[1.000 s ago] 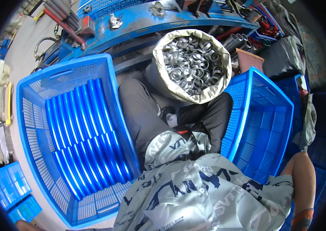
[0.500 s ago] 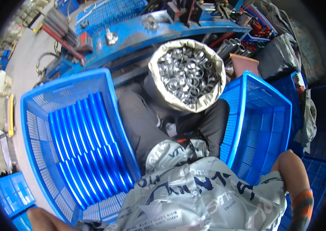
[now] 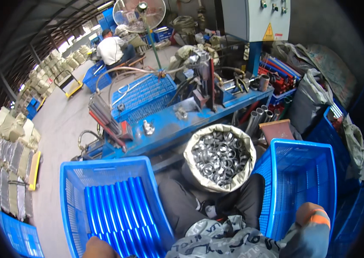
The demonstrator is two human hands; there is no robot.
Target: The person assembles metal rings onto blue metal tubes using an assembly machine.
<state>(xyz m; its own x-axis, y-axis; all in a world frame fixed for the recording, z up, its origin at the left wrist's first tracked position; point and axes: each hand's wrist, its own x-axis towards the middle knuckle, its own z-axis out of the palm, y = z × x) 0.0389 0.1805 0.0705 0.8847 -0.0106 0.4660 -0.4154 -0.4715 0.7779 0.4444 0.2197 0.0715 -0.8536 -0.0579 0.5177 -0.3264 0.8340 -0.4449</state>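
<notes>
Neither of my hands shows. At the lower edge, a rounded bare part of my left arm point(image 3: 99, 248) overlaps the near end of a blue plastic crate point(image 3: 67, 206). In that crate lie two rows of shiny blue tubes point(image 3: 121, 202). My bent right arm point(image 3: 308, 211), with an orange-banded sleeve, stands in front of another blue crate point(image 3: 304, 180) on the right, whose visible inside holds no tubes. Between my legs is a pale sack point(image 3: 189, 159) with its rim rolled down, full of loose silvery metal rings point(image 3: 221, 157).
Ahead runs a blue metal workbench point(image 3: 164, 124) with clamps and hoses. A grey control box point(image 3: 257, 19) stands behind it. Metal pipes point(image 3: 257, 120) lean near the sack. Far left are a standing fan point(image 3: 139, 13), a seated person point(image 3: 111, 49) and stacked sacks point(image 3: 12, 129).
The view has tilted up, so more of the workshop and a seated person show. Both arms sit differently against the crates. The tubes and rings look unchanged.
</notes>
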